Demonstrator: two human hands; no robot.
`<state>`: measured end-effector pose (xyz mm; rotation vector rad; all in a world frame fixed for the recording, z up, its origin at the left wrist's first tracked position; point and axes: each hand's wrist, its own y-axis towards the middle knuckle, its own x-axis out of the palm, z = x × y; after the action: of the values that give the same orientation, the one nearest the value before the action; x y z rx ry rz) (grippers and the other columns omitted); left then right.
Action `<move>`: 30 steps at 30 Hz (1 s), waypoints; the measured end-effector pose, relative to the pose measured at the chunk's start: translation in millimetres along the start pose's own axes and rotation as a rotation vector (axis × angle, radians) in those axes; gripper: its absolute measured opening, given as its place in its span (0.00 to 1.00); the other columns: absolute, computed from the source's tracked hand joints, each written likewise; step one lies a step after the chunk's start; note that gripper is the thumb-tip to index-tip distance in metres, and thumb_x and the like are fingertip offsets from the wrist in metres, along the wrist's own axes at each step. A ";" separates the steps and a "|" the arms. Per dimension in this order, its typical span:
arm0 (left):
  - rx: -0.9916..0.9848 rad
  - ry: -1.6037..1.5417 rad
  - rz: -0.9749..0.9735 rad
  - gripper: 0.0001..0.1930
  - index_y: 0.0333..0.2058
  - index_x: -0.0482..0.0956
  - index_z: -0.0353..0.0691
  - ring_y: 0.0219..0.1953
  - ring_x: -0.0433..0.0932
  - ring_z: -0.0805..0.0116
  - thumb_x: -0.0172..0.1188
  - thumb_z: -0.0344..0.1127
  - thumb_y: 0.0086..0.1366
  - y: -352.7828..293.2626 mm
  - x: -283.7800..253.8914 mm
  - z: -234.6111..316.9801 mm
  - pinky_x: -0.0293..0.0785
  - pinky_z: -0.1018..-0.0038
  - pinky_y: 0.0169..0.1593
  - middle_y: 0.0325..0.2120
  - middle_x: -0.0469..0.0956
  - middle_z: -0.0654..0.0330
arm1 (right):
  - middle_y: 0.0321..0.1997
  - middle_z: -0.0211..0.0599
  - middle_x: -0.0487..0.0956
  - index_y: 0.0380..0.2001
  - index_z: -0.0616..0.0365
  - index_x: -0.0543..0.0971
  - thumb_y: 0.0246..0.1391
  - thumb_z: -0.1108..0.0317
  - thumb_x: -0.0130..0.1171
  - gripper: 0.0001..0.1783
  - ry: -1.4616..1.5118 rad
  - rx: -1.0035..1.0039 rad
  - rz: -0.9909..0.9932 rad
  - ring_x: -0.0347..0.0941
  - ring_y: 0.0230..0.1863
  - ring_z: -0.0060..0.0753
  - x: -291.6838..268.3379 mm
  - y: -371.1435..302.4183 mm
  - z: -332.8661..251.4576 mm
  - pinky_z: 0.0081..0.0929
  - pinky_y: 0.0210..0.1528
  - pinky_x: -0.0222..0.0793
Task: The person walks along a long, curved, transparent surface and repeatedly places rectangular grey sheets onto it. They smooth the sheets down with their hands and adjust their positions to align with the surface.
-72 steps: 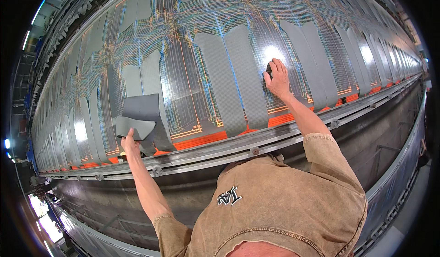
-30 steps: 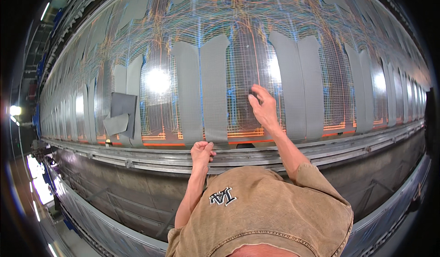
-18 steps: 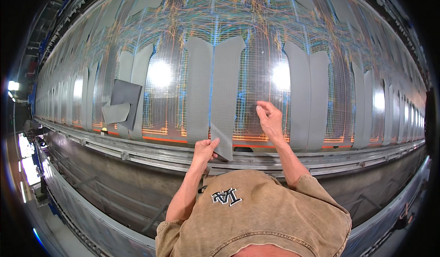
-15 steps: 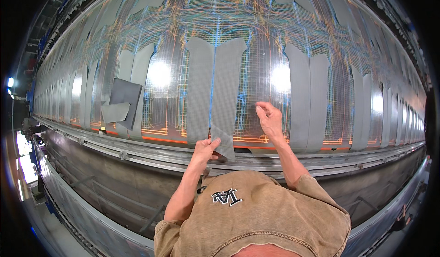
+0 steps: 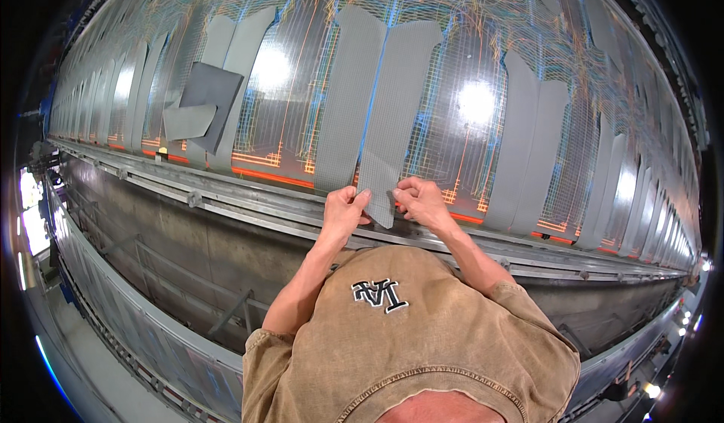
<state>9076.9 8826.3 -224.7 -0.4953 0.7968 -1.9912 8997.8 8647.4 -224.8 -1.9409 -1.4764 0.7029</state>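
A long grey mesh strip (image 5: 400,91) lies on the glossy surface (image 5: 298,113), which is covered with thin coloured lines. Its near end is lifted and turned over the surface's front edge. My left hand (image 5: 345,212) pinches the left side of that end between thumb and fingers. On the other side, my right hand (image 5: 424,203) has its fingertips closed on the right edge of the same strip. Left of it lies a matching grey piece (image 5: 347,98), with a blue line between the two.
A dark grey flat sheet (image 5: 207,95) with a light grey scrap (image 5: 188,123) on top lies to the left. More grey strips (image 5: 524,144) lie in pairs along the surface. A metal rail (image 5: 249,204) runs along the near edge, above a walled gap.
My right hand has come down and leftward from above the surface to the strip's near end. My left hand still grips the strip. The view has tilted and shifted.
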 end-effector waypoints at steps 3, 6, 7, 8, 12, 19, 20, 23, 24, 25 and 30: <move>-0.017 0.005 0.016 0.09 0.28 0.75 0.36 0.20 0.73 0.79 0.58 0.35 0.65 0.7 -2.6 -4.9 0.78 0.78 0.23 0.21 0.75 0.64 | 0.30 0.42 0.79 0.40 0.68 0.72 0.49 0.66 0.63 0.19 0.110 0.033 0.057 0.76 0.33 0.27 13.4 1.6 2.5 0.27 0.27 0.74; -0.029 0.067 0.048 0.09 0.30 0.76 0.32 0.20 0.75 0.76 0.58 0.34 0.64 -1.7 -4.2 -3.4 0.77 0.77 0.23 0.22 0.77 0.60 | 0.29 0.40 0.79 0.38 0.66 0.72 0.47 0.68 0.66 0.18 0.243 0.028 0.124 0.76 0.32 0.27 20.4 5.3 5.3 0.27 0.28 0.74; -0.021 0.126 0.069 0.10 0.31 0.76 0.30 0.20 0.76 0.74 0.58 0.34 0.63 -5.7 -3.9 2.0 0.77 0.76 0.23 0.21 0.77 0.58 | 0.29 0.38 0.79 0.37 0.65 0.72 0.47 0.69 0.66 0.17 0.276 0.021 0.128 0.76 0.32 0.27 21.1 6.3 6.2 0.27 0.29 0.74; -0.014 0.184 0.089 0.11 0.32 0.77 0.28 0.20 0.78 0.73 0.58 0.34 0.62 -10.2 -3.6 7.6 0.76 0.76 0.23 0.21 0.78 0.56 | 0.29 0.37 0.79 0.37 0.64 0.72 0.47 0.70 0.66 0.16 0.309 0.014 0.133 0.75 0.32 0.27 21.3 7.0 6.6 0.27 0.30 0.73; 0.109 0.568 0.131 0.11 0.37 0.76 0.27 0.19 0.78 0.71 0.55 0.31 0.61 -21.8 -9.9 15.8 0.74 0.72 0.24 0.18 0.77 0.53 | 0.29 0.32 0.79 0.35 0.60 0.73 0.48 0.73 0.65 0.12 0.439 -0.016 0.053 0.75 0.32 0.24 14.7 11.1 8.8 0.26 0.36 0.73; -0.016 -0.122 0.143 0.19 0.42 0.76 0.32 0.22 0.79 0.68 0.55 0.45 0.65 -10.7 -12.6 -0.3 0.73 0.76 0.24 0.24 0.80 0.56 | 0.26 0.28 0.78 0.27 0.54 0.74 0.51 0.71 0.64 0.07 0.666 0.108 -0.066 0.75 0.29 0.24 13.0 10.2 -2.2 0.26 0.33 0.75; -0.155 -0.239 0.055 0.20 0.42 0.76 0.33 0.22 0.79 0.69 0.55 0.47 0.65 -17.3 -13.5 17.7 0.72 0.77 0.24 0.26 0.80 0.56 | 0.26 0.28 0.78 0.26 0.53 0.74 0.52 0.70 0.64 0.07 0.616 0.143 -0.110 0.75 0.29 0.24 11.5 9.8 -0.9 0.25 0.32 0.75; -0.340 -0.266 -0.129 0.24 0.39 0.76 0.35 0.24 0.80 0.69 0.56 0.54 0.64 -22.2 -12.7 28.5 0.73 0.78 0.24 0.28 0.80 0.55 | 0.25 0.28 0.78 0.23 0.52 0.74 0.52 0.69 0.64 0.09 0.534 0.206 -0.198 0.74 0.26 0.23 11.5 9.0 0.0 0.22 0.27 0.73; -0.355 -0.268 -0.159 0.24 0.39 0.76 0.34 0.23 0.80 0.70 0.57 0.54 0.63 -19.3 -11.8 19.5 0.73 0.78 0.24 0.28 0.80 0.54 | 0.25 0.29 0.78 0.22 0.52 0.74 0.51 0.69 0.65 0.09 0.520 0.208 -0.218 0.74 0.25 0.23 9.6 8.6 -1.9 0.22 0.27 0.73; -0.371 -0.265 -0.195 0.24 0.38 0.75 0.34 0.23 0.80 0.70 0.58 0.54 0.63 -17.9 -8.8 19.0 0.73 0.79 0.24 0.29 0.80 0.54 | 0.25 0.29 0.78 0.22 0.52 0.74 0.51 0.69 0.65 0.10 0.510 0.210 -0.232 0.74 0.25 0.23 7.5 8.6 -3.0 0.21 0.26 0.73; -0.369 -0.274 -0.233 0.21 0.39 0.76 0.34 0.23 0.79 0.70 0.55 0.51 0.66 -15.0 -0.8 26.4 0.74 0.78 0.23 0.27 0.80 0.54 | 0.23 0.30 0.77 0.21 0.54 0.73 0.51 0.68 0.65 0.11 0.506 0.177 -0.255 0.73 0.24 0.23 0.2 12.0 -5.0 0.22 0.25 0.72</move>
<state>9084.5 8823.8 -195.4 -1.0952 0.9692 -1.9300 9009.3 8644.4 -230.1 -1.6025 -1.2608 0.1965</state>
